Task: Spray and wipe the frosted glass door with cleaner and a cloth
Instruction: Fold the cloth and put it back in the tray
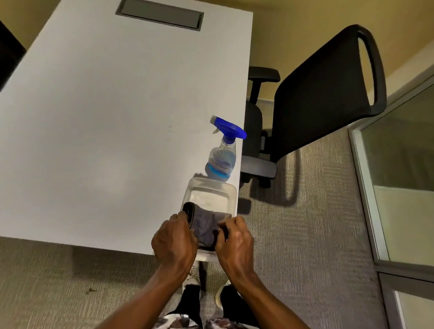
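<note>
A grey cloth is stretched between both hands over a clear plastic container at the table's near right corner. My left hand grips the cloth's left end and my right hand grips its right end. Just beyond the container stands a clear spray bottle with blue liquid and a blue trigger head, close to the table's right edge. The frosted glass door, in a grey metal frame, runs along the right side of the view.
The white table has a grey cable hatch at its far end. A black office chair stands on the carpet between the table and the glass door. My feet are below the table edge.
</note>
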